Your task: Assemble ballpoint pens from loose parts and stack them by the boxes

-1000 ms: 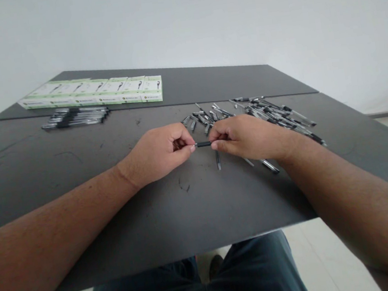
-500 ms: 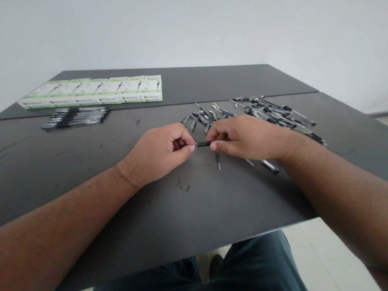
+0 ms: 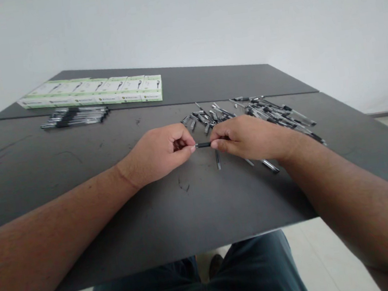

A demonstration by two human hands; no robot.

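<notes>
Between my two hands lies a pen (image 3: 203, 144), held level just above the table; its black grip section shows in the gap between my fingertips. My left hand (image 3: 162, 150) pinches the left end with thumb and fingers. At the other end, my right hand (image 3: 241, 138) pinches it the same way, and my fingers cover the rest. Just beyond my hands are small loose pen parts (image 3: 208, 117), some hidden behind my right hand. A short clear piece (image 3: 218, 160) lies on the table below the gap.
A heap of pens and pen barrels (image 3: 279, 114) spreads to the right. One loose piece (image 3: 270, 166) lies nearer me. A bundle of pens (image 3: 74, 117) rests at left, before a row of white-and-green boxes (image 3: 108, 91). The dark table (image 3: 176, 229) ends close to my lap.
Almost nothing differs. My right hand has shifted very slightly to the right, and both hands keep their pinch on the pen.
</notes>
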